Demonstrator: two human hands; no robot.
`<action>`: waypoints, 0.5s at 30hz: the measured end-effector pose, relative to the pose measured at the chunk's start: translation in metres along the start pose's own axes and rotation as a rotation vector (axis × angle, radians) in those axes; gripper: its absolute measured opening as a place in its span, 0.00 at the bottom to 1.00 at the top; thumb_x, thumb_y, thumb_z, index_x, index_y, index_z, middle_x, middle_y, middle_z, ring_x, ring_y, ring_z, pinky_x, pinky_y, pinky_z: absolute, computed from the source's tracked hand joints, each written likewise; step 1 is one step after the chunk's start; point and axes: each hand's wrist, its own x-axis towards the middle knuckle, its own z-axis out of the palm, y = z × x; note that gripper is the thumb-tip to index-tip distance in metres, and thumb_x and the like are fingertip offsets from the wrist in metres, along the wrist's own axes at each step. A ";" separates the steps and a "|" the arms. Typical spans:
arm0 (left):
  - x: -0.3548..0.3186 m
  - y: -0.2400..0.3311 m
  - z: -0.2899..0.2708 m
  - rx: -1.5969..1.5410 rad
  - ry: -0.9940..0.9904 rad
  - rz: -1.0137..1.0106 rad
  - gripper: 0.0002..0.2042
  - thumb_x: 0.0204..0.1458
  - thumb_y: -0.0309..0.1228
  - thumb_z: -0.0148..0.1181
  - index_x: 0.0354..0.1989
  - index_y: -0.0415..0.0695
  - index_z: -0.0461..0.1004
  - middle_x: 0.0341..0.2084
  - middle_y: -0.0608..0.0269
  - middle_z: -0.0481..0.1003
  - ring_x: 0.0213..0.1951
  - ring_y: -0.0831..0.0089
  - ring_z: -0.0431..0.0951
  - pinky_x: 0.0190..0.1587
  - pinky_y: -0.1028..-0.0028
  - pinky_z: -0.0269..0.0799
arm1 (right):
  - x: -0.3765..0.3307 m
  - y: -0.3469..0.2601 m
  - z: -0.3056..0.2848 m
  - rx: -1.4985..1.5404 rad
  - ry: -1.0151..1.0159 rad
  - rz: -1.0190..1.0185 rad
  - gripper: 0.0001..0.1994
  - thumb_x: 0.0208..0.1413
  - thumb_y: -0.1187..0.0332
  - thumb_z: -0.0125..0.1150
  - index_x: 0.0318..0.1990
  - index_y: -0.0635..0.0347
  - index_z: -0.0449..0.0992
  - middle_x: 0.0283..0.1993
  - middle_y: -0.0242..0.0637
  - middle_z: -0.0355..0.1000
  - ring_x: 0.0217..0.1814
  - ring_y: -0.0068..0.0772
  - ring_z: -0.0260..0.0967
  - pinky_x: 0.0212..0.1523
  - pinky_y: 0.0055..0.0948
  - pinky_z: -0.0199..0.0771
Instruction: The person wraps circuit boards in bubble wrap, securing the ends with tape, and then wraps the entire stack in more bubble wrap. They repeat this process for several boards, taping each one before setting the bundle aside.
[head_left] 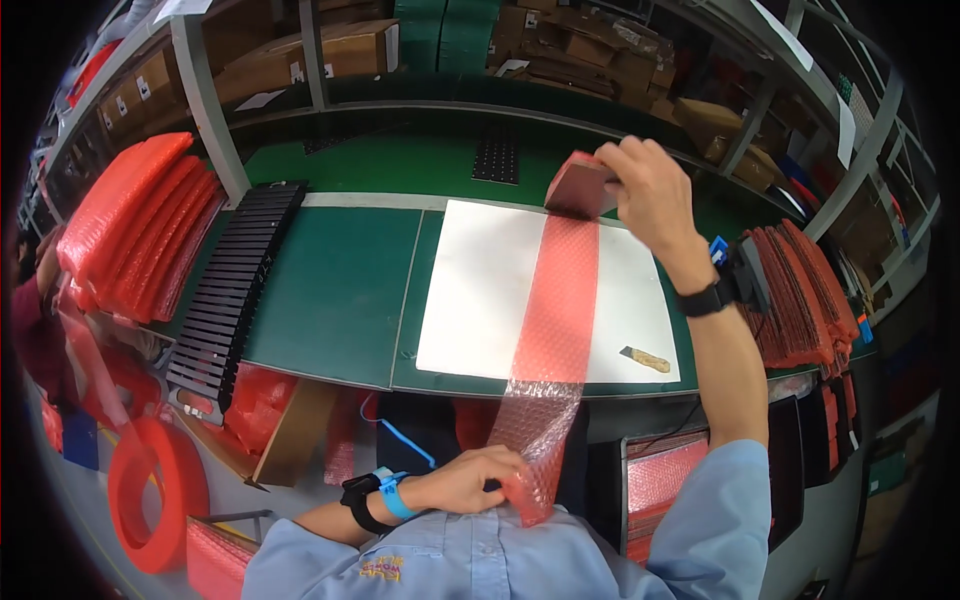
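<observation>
A long strip of red bubble wrap (562,300) stretches across the white board (460,290) and hangs past the table's front edge. Its near end is gripped by my left hand (465,480), close to my body. At the far end, my right hand (645,195) grasps a flat dark panel (580,188) by its right side, partly covered in red bubble wrap and tilted up off the board. A utility knife (645,359) with a tan wrapped handle lies on the board, right of the strip. The fingertips of my left hand are partly hidden by the bunched wrap.
A black slotted rack (235,285) lies left on the green table (330,290). Stacks of red bubble-wrapped pieces stand at the left (140,220) and right (785,290). A perforated black plate (497,156) lies behind. Below hangs a red roll (125,500). Another person's sleeve (38,335) shows far left.
</observation>
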 end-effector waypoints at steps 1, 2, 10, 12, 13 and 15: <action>0.000 -0.002 0.003 0.111 -0.022 0.008 0.09 0.44 0.22 0.64 0.35 0.43 0.80 0.34 0.61 0.76 0.44 0.64 0.73 0.46 0.66 0.65 | -0.007 -0.006 0.001 -0.006 -0.022 -0.040 0.14 0.41 0.79 0.65 0.37 0.54 0.73 0.32 0.37 0.66 0.37 0.41 0.68 0.36 0.38 0.70; -0.002 -0.001 0.005 0.101 -0.019 0.003 0.09 0.44 0.22 0.64 0.35 0.43 0.80 0.34 0.61 0.76 0.44 0.64 0.73 0.46 0.66 0.65 | -0.018 -0.014 0.004 0.000 -0.032 -0.040 0.14 0.41 0.79 0.65 0.37 0.54 0.73 0.32 0.37 0.66 0.37 0.41 0.68 0.36 0.38 0.70; -0.017 -0.056 0.018 0.495 -0.340 -0.112 0.07 0.47 0.30 0.63 0.36 0.50 0.80 0.33 0.74 0.78 0.44 0.72 0.70 0.42 0.61 0.59 | -0.131 -0.067 0.038 0.179 -0.245 0.031 0.17 0.41 0.68 0.69 0.41 0.53 0.73 0.36 0.36 0.65 0.39 0.41 0.66 0.34 0.35 0.68; -0.013 -0.084 0.023 0.666 -0.319 -0.197 0.09 0.48 0.29 0.61 0.37 0.51 0.81 0.36 0.71 0.79 0.46 0.71 0.72 0.44 0.60 0.60 | -0.133 -0.075 0.043 0.237 -0.310 0.106 0.19 0.41 0.65 0.72 0.42 0.54 0.74 0.37 0.36 0.66 0.41 0.41 0.66 0.36 0.34 0.68; -0.014 -0.101 0.025 0.755 -0.303 -0.243 0.09 0.48 0.28 0.59 0.38 0.52 0.81 0.37 0.70 0.80 0.47 0.71 0.73 0.46 0.60 0.61 | -0.134 -0.077 0.045 0.270 -0.340 0.139 0.20 0.41 0.63 0.73 0.42 0.54 0.74 0.37 0.36 0.66 0.43 0.40 0.66 0.37 0.34 0.68; -0.024 -0.157 0.039 0.693 -0.359 -0.434 0.12 0.47 0.29 0.58 0.41 0.53 0.80 0.40 0.66 0.80 0.50 0.68 0.75 0.48 0.57 0.64 | -0.133 -0.081 0.043 0.289 -0.390 0.135 0.19 0.43 0.62 0.73 0.43 0.54 0.74 0.38 0.37 0.67 0.43 0.41 0.67 0.38 0.34 0.69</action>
